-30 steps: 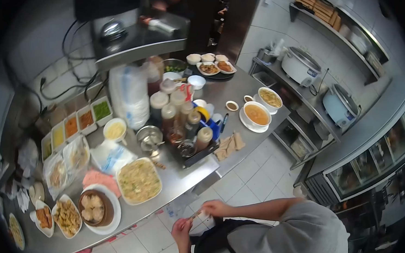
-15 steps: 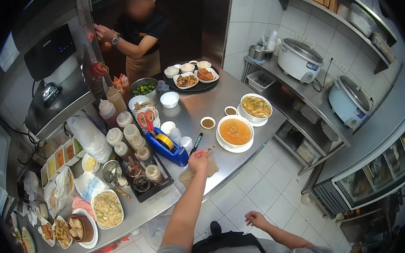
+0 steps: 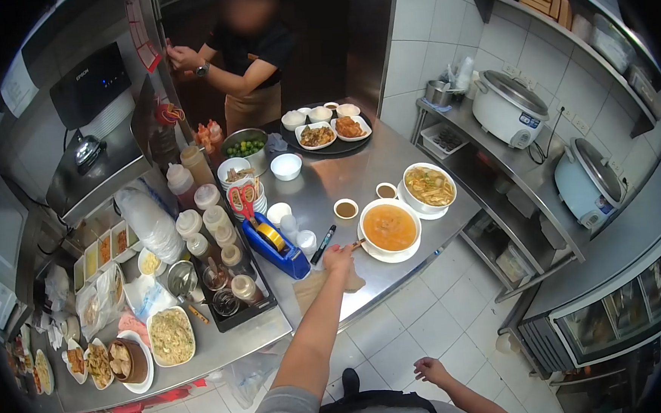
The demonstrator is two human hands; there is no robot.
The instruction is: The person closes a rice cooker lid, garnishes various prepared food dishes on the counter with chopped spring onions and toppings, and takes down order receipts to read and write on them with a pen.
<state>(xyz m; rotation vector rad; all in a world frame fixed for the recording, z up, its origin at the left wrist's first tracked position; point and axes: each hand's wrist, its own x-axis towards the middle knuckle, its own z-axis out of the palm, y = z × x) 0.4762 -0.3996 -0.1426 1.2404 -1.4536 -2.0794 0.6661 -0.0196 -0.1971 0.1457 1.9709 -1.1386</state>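
Note:
My left hand [image 3: 339,259] reaches over the steel counter, its fingers closed on a slim patterned stick [image 3: 358,244] whose kind I cannot make out. The stick's tip is close to the saucer and bowl of orange soup [image 3: 389,228]. Beneath that hand lies a brown cloth [image 3: 320,287]. A black marker [image 3: 324,244] rests just beyond my fingers, with a blue tape dispenser [image 3: 282,251] to the left. My right hand [image 3: 431,369] hangs low above the floor, fingers loosely apart and holding nothing.
Bowls of noodle soup [image 3: 429,187] and sauce [image 3: 346,208] stand nearby. Squeeze bottles fill a black tray [image 3: 263,304]. Fried rice [image 3: 173,336] is at left. Across the counter a co-worker [image 3: 250,67] stands behind a round tray [image 3: 310,147]. Rice cookers [image 3: 508,108] line the right shelf.
My left hand has moved slightly closer to the orange soup, bringing the stick's tip near the bowl. The whole view has shifted a little. My right hand still hangs low.

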